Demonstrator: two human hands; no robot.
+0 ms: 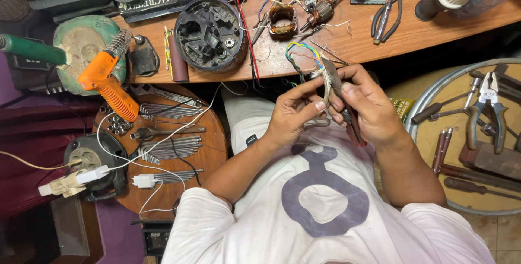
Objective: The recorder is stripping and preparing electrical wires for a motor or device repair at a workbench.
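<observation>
The left hand [293, 115] pinches a pale sleeved cable [326, 87] with blue, yellow and green wires, its length running upward — the right hand [369, 106] grips dark-handled pliers [342, 98] whose tip meets it from the right.

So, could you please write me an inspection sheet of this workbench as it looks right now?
Surface: wooden bench, crowded with parts.
Job's things: cable with coloured wires fanned at its end; small pliers set against it.
Clutter: black motor housing, wound coil, rotor, long pliers, orange soldering gun.
Grips: left hand pinches the cable; right hand holds the small pliers.
Cables: white cord crosses the round side table; red lead on the bench.
Surroundings: hex keys on the side table; tool tray at the person's right.
</observation>
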